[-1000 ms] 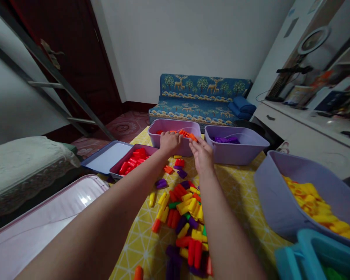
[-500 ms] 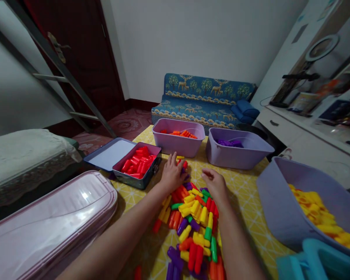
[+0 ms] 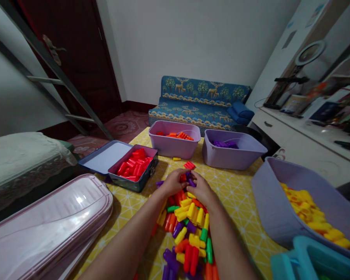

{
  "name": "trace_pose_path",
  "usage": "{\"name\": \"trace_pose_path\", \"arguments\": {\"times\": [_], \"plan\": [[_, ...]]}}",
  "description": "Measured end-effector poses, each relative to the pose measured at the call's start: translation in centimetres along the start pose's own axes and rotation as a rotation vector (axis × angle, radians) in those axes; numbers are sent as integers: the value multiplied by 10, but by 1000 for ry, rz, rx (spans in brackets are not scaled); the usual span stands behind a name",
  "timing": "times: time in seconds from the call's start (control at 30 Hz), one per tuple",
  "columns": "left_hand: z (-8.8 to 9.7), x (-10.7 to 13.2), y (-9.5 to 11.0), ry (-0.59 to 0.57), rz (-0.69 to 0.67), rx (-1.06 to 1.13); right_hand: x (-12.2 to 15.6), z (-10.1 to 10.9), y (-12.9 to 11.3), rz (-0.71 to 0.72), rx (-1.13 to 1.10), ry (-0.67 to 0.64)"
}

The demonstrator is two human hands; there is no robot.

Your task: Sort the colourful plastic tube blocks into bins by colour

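My hands meet over the far end of a pile of coloured plastic pieces [image 3: 192, 212], short rounded tubes in yellow, red, orange, green and purple. My left hand [image 3: 174, 183] has its fingers curled at a red piece [image 3: 182, 177]. Close against it, my right hand [image 3: 203, 191] pinches a purple piece [image 3: 190, 179] between thumb and fingers. Parts of both pieces are hidden by the fingers. Just beyond the hands lie a few red pieces [image 3: 189, 165] on the yellow patterned tablecloth [image 3: 230, 190].
A tin box [image 3: 144, 182] of red pieces stands open at left. Lilac bins hold orange [image 3: 175, 146], purple [image 3: 231, 157] and yellow pieces [image 3: 268, 206]. A turquoise container [image 3: 306, 252] sits front right, a pinkish lidded box [image 3: 55, 217] front left. Behind is a blue sofa [image 3: 192, 109].
My hands, apart before, have come together at the pile's far end and closed on pieces. My left hand drew back toward me, uncovering the red pieces beyond. The view shifted slightly.
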State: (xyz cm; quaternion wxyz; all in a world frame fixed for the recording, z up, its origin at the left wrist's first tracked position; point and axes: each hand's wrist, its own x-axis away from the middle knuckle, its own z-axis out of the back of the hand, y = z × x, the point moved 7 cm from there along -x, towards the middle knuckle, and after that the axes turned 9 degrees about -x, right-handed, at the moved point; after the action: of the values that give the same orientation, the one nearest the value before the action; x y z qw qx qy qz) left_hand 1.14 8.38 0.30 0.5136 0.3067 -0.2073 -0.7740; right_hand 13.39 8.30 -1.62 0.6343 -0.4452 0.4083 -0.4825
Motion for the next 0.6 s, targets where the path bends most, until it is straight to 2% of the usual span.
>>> {"name": "trace_pose_path", "arguments": {"times": [0.1,0.17,0.23,0.4,0.6], "plan": [[1,2,-5,76,14,141,-2,-3,6,-90,-295,29],[3,3,-6,121,28,184,-2,2,4,-107,-388,88],[4,4,-6,137,40,200,-2,6,3,-114,-423,128],[4,3,-7,144,69,188,0,6,5,-150,-463,128],[8,4,-5,163,55,179,1,9,1,-93,-441,184]]}}
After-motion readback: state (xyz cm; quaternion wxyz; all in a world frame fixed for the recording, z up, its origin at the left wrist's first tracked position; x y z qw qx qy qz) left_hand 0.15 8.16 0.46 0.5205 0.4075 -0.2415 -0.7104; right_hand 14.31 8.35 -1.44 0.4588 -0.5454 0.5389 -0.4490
